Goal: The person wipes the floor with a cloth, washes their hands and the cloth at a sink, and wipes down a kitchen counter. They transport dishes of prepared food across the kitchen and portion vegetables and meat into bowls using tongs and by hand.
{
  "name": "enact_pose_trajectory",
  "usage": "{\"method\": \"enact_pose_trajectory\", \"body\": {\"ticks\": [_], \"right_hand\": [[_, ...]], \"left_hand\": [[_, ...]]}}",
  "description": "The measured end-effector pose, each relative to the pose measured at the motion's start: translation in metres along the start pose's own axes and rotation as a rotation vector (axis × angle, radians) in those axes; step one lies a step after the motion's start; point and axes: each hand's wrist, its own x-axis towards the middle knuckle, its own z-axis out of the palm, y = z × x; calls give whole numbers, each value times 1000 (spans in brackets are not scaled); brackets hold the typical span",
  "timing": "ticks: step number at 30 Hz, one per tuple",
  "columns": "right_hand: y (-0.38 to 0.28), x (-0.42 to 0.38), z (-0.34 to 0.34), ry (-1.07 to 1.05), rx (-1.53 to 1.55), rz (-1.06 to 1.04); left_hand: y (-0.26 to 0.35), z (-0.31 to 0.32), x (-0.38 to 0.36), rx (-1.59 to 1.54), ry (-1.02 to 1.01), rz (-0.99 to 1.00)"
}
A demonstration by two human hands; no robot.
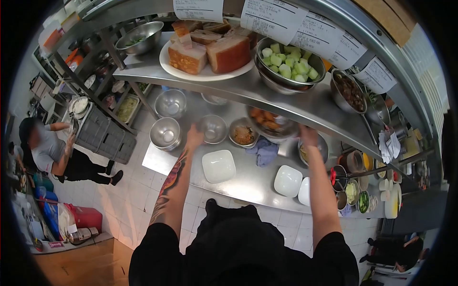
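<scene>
My left hand [193,137] is at the left rim of a small metal bowl [213,129]; its fingers are too blurred to make out a grip. On the right, my right hand [309,137] is closed at the right rim of a larger metal bowl of orange food pieces [269,121]. That bowl is smeared by motion and partly under the shelf edge. Between the hands sit a small bowl of orange-brown food [243,135] and a crumpled blue cloth [265,151]. Another metal bowl [320,148] lies partly behind my right wrist.
White square dishes [219,166] [288,181] stand along the steel counter's front. Stacked metal bowls [165,134] are at left. The overhead shelf [143,74] holds a plate of pork slabs [205,57] and a bowl of green cubes [290,64]. A person [52,143] stands at far left.
</scene>
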Motion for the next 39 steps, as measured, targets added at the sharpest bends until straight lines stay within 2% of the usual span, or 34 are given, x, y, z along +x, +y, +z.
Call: {"method": "enact_pose_trajectory", "body": {"ticks": [1,3,4,6,7,8,9,11,14,15,16,17,18,19,20,21,22,23,24,25,26,27,28,30,32,34,36,38,39], "right_hand": [[12,3,34,39,-45,-55],[-13,-19,90,-125,-36,-49],[-4,-23,114,-131,16,-141],[-7,-41,159,-125,56,-262],[-18,-49,170,-143,-149,-279],[-26,-57,179,-159,-355,-294],[-31,-64,188,-160,-357,-294],[-36,-78,203,-19,-434,-830],[-33,-87,205,-82,-453,-827],[-33,-88,201,-78,-458,-821],[-33,-87,196,-41,-458,-778],[-33,-86,190,-3,-458,-731],[-28,-85,180,6,-464,-722],[-18,-81,164,138,-390,-605],[-6,-75,146,268,-316,-488],[20,-64,114,368,-272,-503],[34,-58,78,448,-100,-423],[47,-53,42,537,85,-359],[51,-55,9,601,397,-203],[53,-58,-24,638,374,-207],[56,-58,-59,703,352,-52],[59,-59,-91,764,338,102],[63,-62,-117,797,326,98],[78,-65,-152,632,294,412],[94,-68,-171,561,349,419],[109,-66,-178,456,448,496],[94,-82,-170,352,460,470],[91,-96,-170,99,595,520],[72,-112,-166,23,558,549]], "left_hand": [[-16,3,11,1,-6,-3],[-72,13,50,371,70,122],[-86,19,61,373,67,120],[-101,23,79,-80,115,286],[-96,22,81,-80,117,286],[-88,24,81,-402,49,286],[-81,26,80,-726,-21,280],[-72,29,77,-777,-7,218],[-70,40,71,-852,90,150],[-74,45,69,-788,123,252],[-76,50,69,-723,154,356],[-67,48,58,-720,142,354],[-48,40,37,-402,69,433],[-39,38,24,-82,-5,508],[-43,38,21,-81,-20,507],[-51,32,21,-115,48,454],[-61,26,21,-148,113,402],[-78,24,25,-110,236,422],[-95,23,28,-77,353,443],[-107,15,28,-114,188,247],[-114,11,30,-139,13,52],[-107,11,26,-207,-85,-70],[-100,10,24,-268,-171,-197],[-104,12,27,-345,-153,-67],[-106,12,25,-390,-128,-28],[-104,7,18,-468,-67,116],[-89,-2,-3,-496,-27,166],[-69,-12,-40,-524,25,146],[-61,-17,-61,-528,27,147]]}}
